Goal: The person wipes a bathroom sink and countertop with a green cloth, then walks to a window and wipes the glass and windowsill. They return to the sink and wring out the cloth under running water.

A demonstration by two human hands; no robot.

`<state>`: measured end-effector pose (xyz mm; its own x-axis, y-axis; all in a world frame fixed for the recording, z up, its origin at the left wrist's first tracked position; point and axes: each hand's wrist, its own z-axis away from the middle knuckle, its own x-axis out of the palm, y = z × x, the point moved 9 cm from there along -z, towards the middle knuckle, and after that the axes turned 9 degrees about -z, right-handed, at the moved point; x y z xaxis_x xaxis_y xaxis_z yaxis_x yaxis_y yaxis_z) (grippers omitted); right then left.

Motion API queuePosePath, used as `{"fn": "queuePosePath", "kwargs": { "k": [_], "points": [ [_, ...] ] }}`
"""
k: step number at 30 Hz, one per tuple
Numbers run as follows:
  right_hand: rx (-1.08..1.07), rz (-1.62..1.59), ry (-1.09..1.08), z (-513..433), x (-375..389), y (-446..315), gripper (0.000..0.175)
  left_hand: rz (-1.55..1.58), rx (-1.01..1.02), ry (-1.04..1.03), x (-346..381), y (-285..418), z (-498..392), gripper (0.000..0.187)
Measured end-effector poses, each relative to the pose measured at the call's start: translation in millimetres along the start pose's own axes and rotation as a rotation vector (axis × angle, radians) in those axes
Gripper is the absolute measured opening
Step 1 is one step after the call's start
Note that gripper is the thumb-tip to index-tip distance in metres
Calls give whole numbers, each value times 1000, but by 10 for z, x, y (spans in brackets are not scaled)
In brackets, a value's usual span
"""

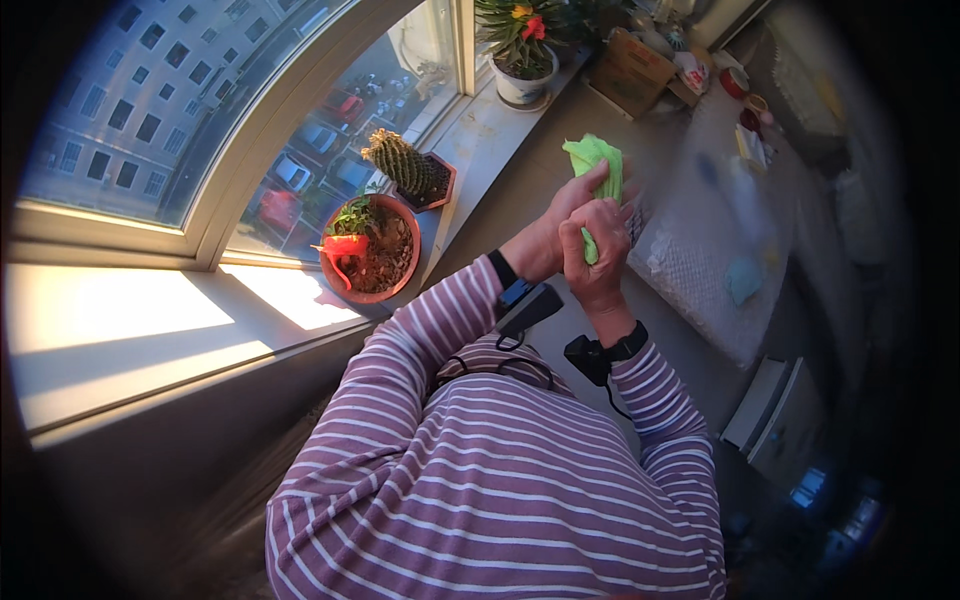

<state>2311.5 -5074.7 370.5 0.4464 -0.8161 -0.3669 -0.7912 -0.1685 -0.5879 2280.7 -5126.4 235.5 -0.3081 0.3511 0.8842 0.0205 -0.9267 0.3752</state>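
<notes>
Both my hands meet in front of me around a bunched light-green cloth. My left hand reaches in from the left, its thumb lying over the cloth's upper part. Just right of it and lower, my right hand has its fingers curled round the cloth, and a small end pokes out below them. The left fingers are partly hidden behind the cloth. Each wrist bears a black strap with a small black device.
Along the windowsill on the left stand a round terracotta pot, a cactus in a hexagonal pot, and a white flowerpot. At the right, a cardboard box lies near a surface covered in bubble wrap.
</notes>
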Motion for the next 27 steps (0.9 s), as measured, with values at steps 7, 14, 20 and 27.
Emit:
{"fn": "queuePosePath", "kwargs": {
  "k": [7,14,20,27],
  "points": [
    [819,-418,592,324,-431,1321,33,92,21,-281,431,130,723,42],
    [906,-1003,662,1141,-694,751,33,142,-52,-447,601,195,1024,62],
    [1002,-786,485,1504,-935,140,39,217,-199,-576,838,-91,1279,63],
    [843,-486,215,1627,-1488,-326,62,-539,-97,-551,1002,-765,1343,49]
  ]
}}
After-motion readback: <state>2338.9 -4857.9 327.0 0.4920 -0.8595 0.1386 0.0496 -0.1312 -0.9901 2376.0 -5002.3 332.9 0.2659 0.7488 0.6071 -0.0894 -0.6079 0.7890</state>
